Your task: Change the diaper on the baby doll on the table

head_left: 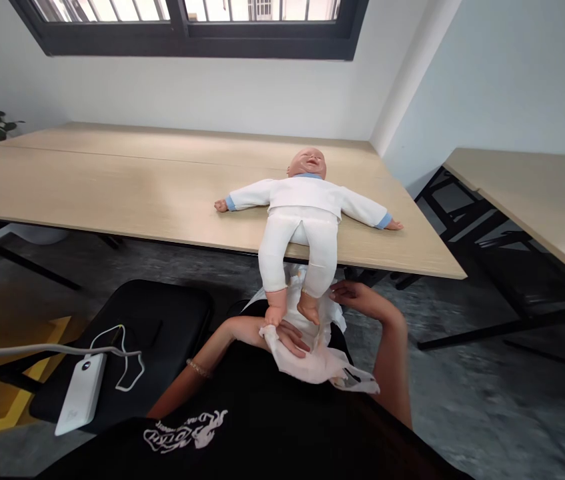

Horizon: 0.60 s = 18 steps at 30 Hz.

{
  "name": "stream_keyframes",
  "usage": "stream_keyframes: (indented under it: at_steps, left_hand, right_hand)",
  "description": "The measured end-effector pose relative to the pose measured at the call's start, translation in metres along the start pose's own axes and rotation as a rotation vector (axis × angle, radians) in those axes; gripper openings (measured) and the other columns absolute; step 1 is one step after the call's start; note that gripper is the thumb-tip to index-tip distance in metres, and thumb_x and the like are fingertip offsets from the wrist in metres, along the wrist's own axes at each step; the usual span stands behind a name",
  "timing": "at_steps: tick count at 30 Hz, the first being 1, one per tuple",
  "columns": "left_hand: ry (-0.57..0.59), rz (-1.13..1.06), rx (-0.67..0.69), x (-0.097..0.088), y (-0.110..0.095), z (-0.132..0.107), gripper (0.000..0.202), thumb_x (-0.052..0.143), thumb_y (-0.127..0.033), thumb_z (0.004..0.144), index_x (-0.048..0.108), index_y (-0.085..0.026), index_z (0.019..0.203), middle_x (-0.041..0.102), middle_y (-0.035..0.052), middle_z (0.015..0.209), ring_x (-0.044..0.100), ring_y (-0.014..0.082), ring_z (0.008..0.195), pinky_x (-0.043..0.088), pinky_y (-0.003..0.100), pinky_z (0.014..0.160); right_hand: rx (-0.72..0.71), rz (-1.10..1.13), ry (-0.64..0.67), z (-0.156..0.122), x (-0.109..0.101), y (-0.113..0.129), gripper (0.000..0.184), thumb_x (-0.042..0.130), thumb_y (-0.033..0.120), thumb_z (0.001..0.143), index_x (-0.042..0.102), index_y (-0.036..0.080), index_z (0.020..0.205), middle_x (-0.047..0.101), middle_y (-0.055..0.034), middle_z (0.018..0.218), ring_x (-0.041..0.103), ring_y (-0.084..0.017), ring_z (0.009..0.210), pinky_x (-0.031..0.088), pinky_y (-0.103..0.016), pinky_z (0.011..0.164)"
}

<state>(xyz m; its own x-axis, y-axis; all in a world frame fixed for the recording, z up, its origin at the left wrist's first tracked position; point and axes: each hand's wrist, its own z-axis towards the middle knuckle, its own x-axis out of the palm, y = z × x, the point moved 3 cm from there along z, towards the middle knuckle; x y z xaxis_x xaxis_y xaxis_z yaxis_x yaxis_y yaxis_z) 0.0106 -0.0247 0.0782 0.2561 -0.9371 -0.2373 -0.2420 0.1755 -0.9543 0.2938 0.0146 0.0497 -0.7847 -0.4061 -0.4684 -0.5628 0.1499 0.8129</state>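
Soft crumpled white diaper (pixel 319 357), left hand (pixel 282 335), right hand (pixel 357 295), doll (pixel 302 220)

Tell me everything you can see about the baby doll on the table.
The baby doll lies on its back on the pale wooden table, arms spread wide, head towards the wall. It has a bald, plastic-looking head and wears a white top with blue collar and cuffs and white trousers. Its legs hang over the table edge, bare feet down. The feet rest against a crumpled white diaper, which the left hand and right hand hold.
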Motion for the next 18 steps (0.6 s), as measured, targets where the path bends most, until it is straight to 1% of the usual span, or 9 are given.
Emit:
stream_keyframes:
  at_steps: [2,3,5,7,10,12,15,16,18]
  left_hand:
    - [0.115,-0.059,0.065,0.001,-0.001,0.0,0.02,0.07,-0.031,0.093,0.086,-0.021,0.101,0.076,0.0043,0.126,0.056,0.0318,0.143,0.034,0.036,0.124]
    - [0.139,-0.077,0.094,0.001,-0.001,-0.001,0.021,0.071,-0.032,0.093,0.086,-0.023,0.103,0.075,0.0041,0.13,0.054,0.0328,0.145,0.032,0.037,0.126]
    - [0.135,-0.073,0.128,0.0,-0.004,-0.003,0.024,0.071,-0.036,0.094,0.086,-0.026,0.109,0.073,0.0034,0.135,0.052,0.0341,0.147,0.031,0.039,0.127]
    - [0.145,-0.039,0.123,0.0,-0.006,-0.006,0.027,0.07,-0.038,0.094,0.084,-0.03,0.116,0.07,0.0011,0.14,0.049,0.0343,0.149,0.029,0.04,0.128]
    - [0.136,0.005,0.08,0.004,-0.011,-0.011,0.034,0.065,-0.032,0.096,0.08,-0.033,0.127,0.064,-0.0032,0.148,0.046,0.0322,0.152,0.027,0.037,0.129]
    - [0.132,0.018,0.069,0.008,-0.015,-0.014,0.04,0.062,-0.029,0.098,0.076,-0.031,0.134,0.06,-0.004,0.153,0.043,0.0304,0.154,0.025,0.034,0.129]
    - [0.107,0.045,0.086,0.014,-0.02,-0.016,0.048,0.058,-0.027,0.099,0.065,-0.026,0.147,0.055,-0.0012,0.157,0.039,0.0286,0.156,0.02,0.035,0.131]
    - [0.088,0.053,0.093,0.015,-0.021,-0.016,0.05,0.057,-0.028,0.1,0.062,-0.024,0.15,0.054,0.0006,0.158,0.039,0.0284,0.156,0.019,0.036,0.131]
    - [0.06,0.053,0.101,0.015,-0.022,-0.018,0.054,0.06,-0.033,0.101,0.059,-0.02,0.153,0.051,0.0049,0.161,0.038,0.0285,0.156,0.018,0.038,0.132]
  right_hand:
    - [0.024,-0.001,0.026,0.005,0.006,0.004,0.028,0.076,0.034,0.087,0.075,0.014,0.106,0.078,-0.0129,0.11,0.073,-0.028,0.104,0.058,-0.035,0.093]
    - [0.046,-0.018,0.029,0.007,0.009,0.005,0.025,0.076,0.033,0.086,0.075,0.014,0.103,0.078,-0.0122,0.106,0.073,-0.028,0.102,0.058,-0.035,0.093]
    - [0.086,-0.059,0.02,0.008,0.011,0.008,0.022,0.078,0.034,0.086,0.076,0.015,0.099,0.078,-0.0111,0.101,0.073,-0.027,0.099,0.058,-0.034,0.092]
    - [0.105,-0.099,0.0,0.006,0.009,0.011,0.024,0.078,0.036,0.086,0.077,0.016,0.099,0.078,-0.0107,0.099,0.073,-0.027,0.097,0.059,-0.033,0.089]
    - [0.104,-0.157,-0.034,0.0,0.0,0.015,0.028,0.078,0.04,0.086,0.077,0.015,0.1,0.078,-0.0107,0.098,0.073,-0.026,0.093,0.058,-0.032,0.084]
    - [0.09,-0.197,-0.054,-0.002,-0.008,0.018,0.027,0.078,0.041,0.086,0.077,0.015,0.095,0.078,-0.0104,0.095,0.073,-0.026,0.091,0.057,-0.031,0.083]
    - [0.115,-0.263,-0.044,0.002,-0.018,0.022,0.026,0.079,0.042,0.084,0.075,0.017,0.083,0.077,-0.0095,0.083,0.073,-0.026,0.084,0.057,-0.03,0.08]
    - [0.148,-0.281,-0.01,0.005,-0.019,0.022,0.028,0.079,0.043,0.085,0.074,0.017,0.078,0.076,-0.0095,0.079,0.073,-0.025,0.08,0.057,-0.03,0.078]
    - [0.235,-0.296,0.105,0.011,-0.015,0.02,0.036,0.076,0.048,0.088,0.071,0.017,0.071,0.074,-0.0104,0.07,0.073,-0.024,0.072,0.058,-0.029,0.071]
